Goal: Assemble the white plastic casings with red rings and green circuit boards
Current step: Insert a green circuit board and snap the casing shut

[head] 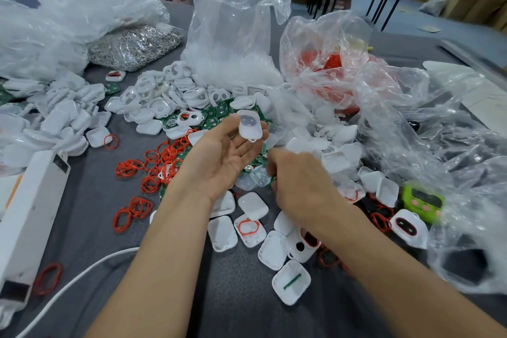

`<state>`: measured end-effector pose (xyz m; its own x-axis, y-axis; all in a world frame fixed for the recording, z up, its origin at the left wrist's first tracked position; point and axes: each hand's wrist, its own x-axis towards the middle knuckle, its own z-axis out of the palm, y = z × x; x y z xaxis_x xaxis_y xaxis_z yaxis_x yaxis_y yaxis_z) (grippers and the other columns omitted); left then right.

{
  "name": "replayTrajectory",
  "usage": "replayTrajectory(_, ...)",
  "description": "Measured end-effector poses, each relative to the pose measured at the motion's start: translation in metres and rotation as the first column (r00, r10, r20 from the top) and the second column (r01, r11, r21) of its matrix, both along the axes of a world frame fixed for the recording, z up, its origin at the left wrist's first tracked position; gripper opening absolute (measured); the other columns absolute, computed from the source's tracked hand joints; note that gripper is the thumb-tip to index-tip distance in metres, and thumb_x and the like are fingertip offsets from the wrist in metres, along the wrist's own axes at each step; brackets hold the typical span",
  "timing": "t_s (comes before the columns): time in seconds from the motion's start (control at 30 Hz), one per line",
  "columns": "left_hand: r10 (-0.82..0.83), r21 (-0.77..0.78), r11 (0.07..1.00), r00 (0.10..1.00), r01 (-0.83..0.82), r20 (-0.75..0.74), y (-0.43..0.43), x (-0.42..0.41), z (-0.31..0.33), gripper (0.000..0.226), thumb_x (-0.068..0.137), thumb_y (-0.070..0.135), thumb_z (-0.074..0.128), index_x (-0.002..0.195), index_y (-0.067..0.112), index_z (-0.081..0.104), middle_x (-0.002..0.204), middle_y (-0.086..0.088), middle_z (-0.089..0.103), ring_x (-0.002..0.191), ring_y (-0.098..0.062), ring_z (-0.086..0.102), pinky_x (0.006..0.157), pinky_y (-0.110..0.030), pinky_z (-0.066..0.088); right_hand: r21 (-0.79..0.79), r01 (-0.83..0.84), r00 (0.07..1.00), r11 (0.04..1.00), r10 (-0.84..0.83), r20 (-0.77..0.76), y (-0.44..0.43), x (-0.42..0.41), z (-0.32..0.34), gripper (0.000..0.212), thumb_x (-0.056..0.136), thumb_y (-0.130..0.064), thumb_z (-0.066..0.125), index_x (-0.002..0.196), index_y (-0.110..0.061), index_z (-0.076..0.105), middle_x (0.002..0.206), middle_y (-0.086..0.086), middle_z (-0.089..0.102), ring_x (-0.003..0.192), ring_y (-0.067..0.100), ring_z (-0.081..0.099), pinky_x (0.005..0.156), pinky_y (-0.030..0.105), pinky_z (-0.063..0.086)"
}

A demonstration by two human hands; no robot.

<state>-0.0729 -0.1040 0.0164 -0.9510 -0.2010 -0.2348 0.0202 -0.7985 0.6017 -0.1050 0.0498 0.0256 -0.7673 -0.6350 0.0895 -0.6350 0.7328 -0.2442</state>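
Note:
My left hand [225,156] is palm up over the table's middle, its fingertips holding a white casing [249,125] with two dark openings. My right hand [299,187] is palm down just right of it, fingers curled on something small and green at its thumb; what it is cannot be made out. Loose red rings [153,170] lie to the left of my left wrist. Green circuit boards [216,115] show under a heap of white casings [164,96] behind my hands. More casing halves [247,228] lie below my hands, one with a red ring inside.
Clear plastic bags stand behind: one with white parts [233,36], one with red rings [329,63]. A bag of metal rings [134,47] lies far left. A white device [30,217] with a cable lies at left. A green timer [422,200] sits right.

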Motion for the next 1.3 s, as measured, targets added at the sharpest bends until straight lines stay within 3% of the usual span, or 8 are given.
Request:
replayTrajectory(0.17, 0.000, 0.004, 1.000, 1.000, 0.000, 0.024, 0.005, -0.001, 0.001, 0.028, 0.102, 0.021, 0.056, 0.116, -0.001, 0.066, 0.102, -0.018, 0.077, 0.087, -0.027, 0.077, 0.071, -0.028, 0.063, 0.069, -0.137, 0.984, 0.988, 0.144, -0.106, 0.002, 0.016, -0.005, 0.046, 0.080, 0.008, 0.056, 0.098, -0.024, 0.027, 0.065, -0.003, 0.037, 0.069, 0.026, 0.052, 0.063, 0.032, 0.035)
replayTrajectory(0.53, -0.009, -0.010, 1.000, 1.000, 0.009, 0.022, 0.006, 0.000, 0.002, 0.031, 0.101, 0.023, 0.056, 0.119, -0.001, 0.065, 0.105, -0.019, 0.076, 0.091, -0.028, 0.076, 0.075, -0.030, 0.063, 0.029, -0.153, 0.986, 0.988, 0.154, -0.068, 0.007, 0.023, -0.003, 0.043, 0.078, 0.012, 0.052, 0.093, -0.021, 0.027, 0.060, -0.006, 0.031, 0.053, 0.008, 0.025, 0.046, 0.022, 0.012)
replayTrajectory(0.7, -0.003, -0.005, 1.000, 1.000, 0.003, 0.016, 0.005, 0.002, 0.003, 0.035, 0.092, 0.024, 0.061, 0.117, 0.000, 0.065, 0.104, -0.018, 0.076, 0.091, -0.026, 0.076, 0.077, -0.029, 0.063, -0.008, -0.141, 0.990, 0.990, 0.140, -0.034, 0.008, 0.016, -0.008, 0.033, 0.082, 0.009, 0.052, 0.093, -0.020, 0.038, 0.063, -0.002, 0.043, 0.058, 0.021, 0.043, 0.053, 0.029, 0.027)
replayTrajectory(0.8, 0.002, 0.012, 1.000, 1.000, -0.002, 0.019, 0.006, 0.002, 0.004, 0.034, 0.090, 0.023, 0.062, 0.115, 0.000, 0.066, 0.103, -0.018, 0.076, 0.089, -0.026, 0.077, 0.077, -0.029, 0.063, -0.194, 0.037, 0.978, 0.980, 0.005, 0.210, 0.016, -0.010, 0.000, 0.024, 0.087, -0.003, 0.065, 0.086, -0.027, 0.061, 0.076, 0.000, 0.068, 0.069, 0.021, 0.063, 0.057, 0.030, 0.045)
replayTrajectory(0.87, 0.001, 0.022, 1.000, 1.000, -0.002, 0.030, 0.005, 0.001, 0.003, 0.028, 0.095, 0.022, 0.060, 0.113, 0.001, 0.067, 0.103, -0.018, 0.076, 0.090, -0.028, 0.077, 0.077, -0.030, 0.064, -0.464, 0.236, 0.880, 0.854, 0.015, 0.476, 0.023, -0.022, 0.007, 0.025, 0.086, 0.000, 0.071, 0.077, -0.024, 0.070, 0.068, -0.001, 0.072, 0.058, 0.019, 0.064, 0.055, 0.028, 0.050)
replayTrajectory(0.93, -0.008, 0.015, 1.000, 0.999, 0.007, 0.045, 0.007, 0.000, 0.003, 0.027, 0.099, 0.022, 0.057, 0.112, 0.001, 0.067, 0.106, -0.019, 0.076, 0.090, -0.028, 0.077, 0.078, -0.031, 0.064, -0.598, 0.381, 0.767, 0.706, 0.120, 0.631, 0.029, -0.032, 0.011, 0.030, 0.087, 0.009, 0.069, 0.079, -0.019, 0.077, 0.065, 0.006, 0.069, 0.057, 0.021, 0.059, 0.056, 0.029, 0.047)
replayTrajectory(1.13, -0.068, -0.019, 0.997, 0.995, 0.069, 0.072, 0.014, -0.006, 0.002, 0.030, 0.102, 0.021, 0.053, 0.118, -0.001, 0.067, 0.114, -0.024, 0.073, 0.092, -0.026, 0.076, 0.072, -0.030, 0.062, -0.663, 0.413, 0.692, 0.625, 0.257, 0.674, 0.030, -0.047, 0.008, 0.041, 0.092, 0.013, 0.063, 0.103, -0.023, 0.078, 0.069, 0.008, 0.066, 0.067, 0.027, 0.058, 0.062, 0.034, 0.048)
replayTrajectory(1.3, -0.090, -0.091, 0.991, 0.992, 0.098, 0.090, 0.016, -0.010, 0.001, 0.041, 0.085, 0.026, 0.062, 0.116, 0.000, 0.068, 0.110, -0.021, 0.075, 0.090, -0.026, 0.076, 0.077, -0.031, 0.063, -0.696, 0.567, 0.650, 0.441, 0.280, 0.707, 0.029, -0.049, 0.002, 0.027, 0.090, 0.015, 0.064, 0.092, -0.009, 0.075, 0.071, 0.010, 0.071, 0.060, 0.022, 0.068, 0.058, 0.025, 0.058)
